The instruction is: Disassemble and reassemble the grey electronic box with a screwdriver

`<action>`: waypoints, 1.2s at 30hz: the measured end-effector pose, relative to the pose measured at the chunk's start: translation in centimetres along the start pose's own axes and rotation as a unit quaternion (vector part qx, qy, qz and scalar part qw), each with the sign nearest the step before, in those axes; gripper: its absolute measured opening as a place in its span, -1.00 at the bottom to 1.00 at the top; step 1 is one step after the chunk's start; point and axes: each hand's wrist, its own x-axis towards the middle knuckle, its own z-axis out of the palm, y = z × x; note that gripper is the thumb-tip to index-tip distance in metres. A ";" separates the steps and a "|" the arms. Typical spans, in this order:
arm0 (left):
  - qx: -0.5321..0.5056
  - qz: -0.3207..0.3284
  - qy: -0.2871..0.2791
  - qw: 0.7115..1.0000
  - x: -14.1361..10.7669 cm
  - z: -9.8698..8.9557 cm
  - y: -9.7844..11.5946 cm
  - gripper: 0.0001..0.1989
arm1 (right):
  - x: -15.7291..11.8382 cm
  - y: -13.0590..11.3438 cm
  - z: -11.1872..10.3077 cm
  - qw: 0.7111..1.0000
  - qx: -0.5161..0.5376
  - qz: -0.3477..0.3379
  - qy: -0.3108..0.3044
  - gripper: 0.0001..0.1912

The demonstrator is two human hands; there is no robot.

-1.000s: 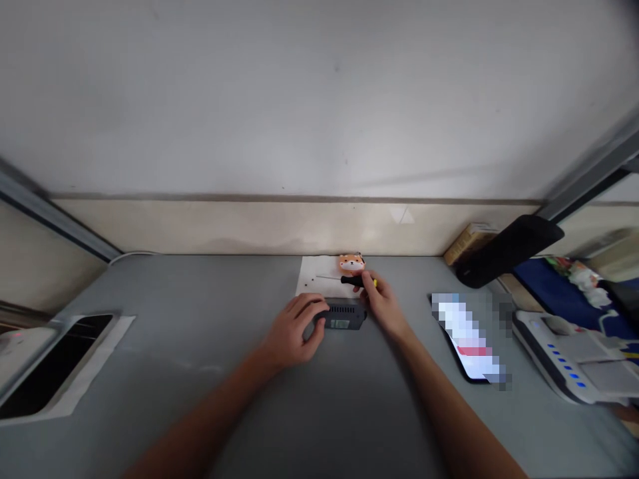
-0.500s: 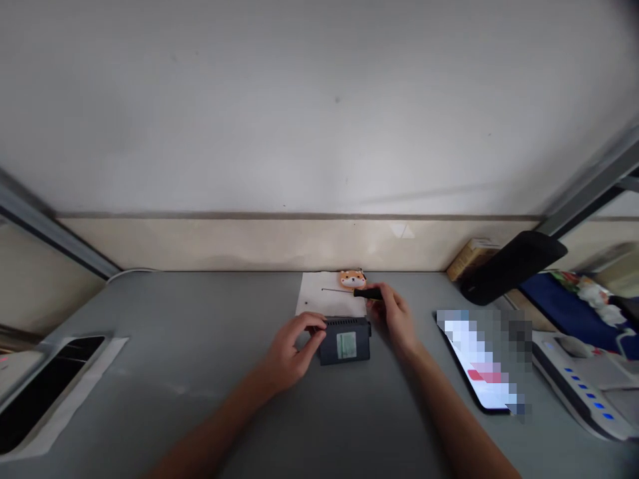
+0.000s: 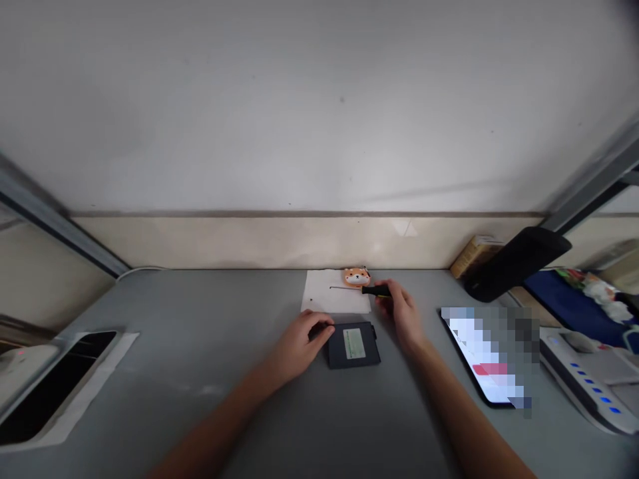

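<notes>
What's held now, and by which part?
Right grip: slim black screwdriver, by its handle. Left grip: dark rectangular box, apparently pinched at its far left corner.

A flat, dark box [image 3: 355, 346] is showing its pale label upward, its far left corner meeting the fingertips [image 3: 328, 330] of the left hand [image 3: 295, 344]. A black-and-yellow screwdriver [image 3: 367, 290] is pointing left from the right hand's [image 3: 405, 319] fingers, nearly level.

Box [image 3: 355, 351] mid-desk [image 3: 210, 319]. Left hand [image 3: 299, 342] at its far-left corner; right hand [image 3: 405, 316] past its far-right corner, gripping screwdriver [image 3: 370, 291], shaft pointing left over paper [image 3: 342, 305]. Paper sits behind box: toy [image 3: 357, 277] on far-right corner, tiny part [image 3: 311, 300] on left side. Phone [image 3: 476, 359] right of right hand, power strip [image 3: 582, 374] right of that. Cylinder [image 3: 516, 265] behind phone. Second phone [image 3: 62, 386] far left.
</notes>
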 end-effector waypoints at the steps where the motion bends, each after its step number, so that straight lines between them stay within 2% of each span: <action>1: 0.004 0.002 -0.003 1.000 0.0 -0.1 0.0 -0.81 | 0.0 0.0 0.0 1.000 0.003 0.001 0.001 -0.37; 4: 0.016 0.029 -0.020 0.999 -0.4 -0.6 0.2 -0.80 | 0.1 0.2 -0.1 1.000 0.010 -0.002 0.003 -0.39; 5: 0.024 0.047 -0.035 0.998 -0.5 -0.8 0.3 -0.72 | 0.1 0.2 -0.2 1.000 0.009 -0.003 0.004 -0.39; 8: 0.060 0.080 -0.095 0.991 -1.1 -1.4 0.9 -0.31 | 0.2 0.3 -0.1 1.000 0.008 -0.003 0.006 -0.42; 10: 0.083 0.068 -0.118 0.987 -1.3 -1.6 1.3 -0.24 | 0.2 0.2 -0.1 1.000 0.010 -0.001 0.010 -0.43; 14: 0.090 0.043 -0.115 0.988 -1.3 -1.5 1.7 -0.31 | 0.1 0.0 0.0 1.000 0.016 0.010 0.018 -0.42; 20: 0.058 0.043 -0.092 0.993 -1.0 -1.5 1.9 -0.37 | 0.0 -0.5 -0.3 0.999 0.039 0.017 0.033 -0.43; 26: 0.051 0.059 -0.072 0.994 -0.9 -1.8 1.9 -0.73 | 0.2 -0.9 -0.8 0.996 0.073 -0.010 0.040 -0.55; 29: 0.029 0.044 -0.075 0.996 -0.7 -1.9 2.1 -0.81 | 0.1 -1.0 -0.8 0.996 0.074 -0.021 0.036 -0.59; 36: 0.013 -0.018 -0.068 0.997 -0.2 -1.4 2.5 -0.61 | -0.1 -1.0 -0.5 0.996 0.080 -0.017 0.032 -0.63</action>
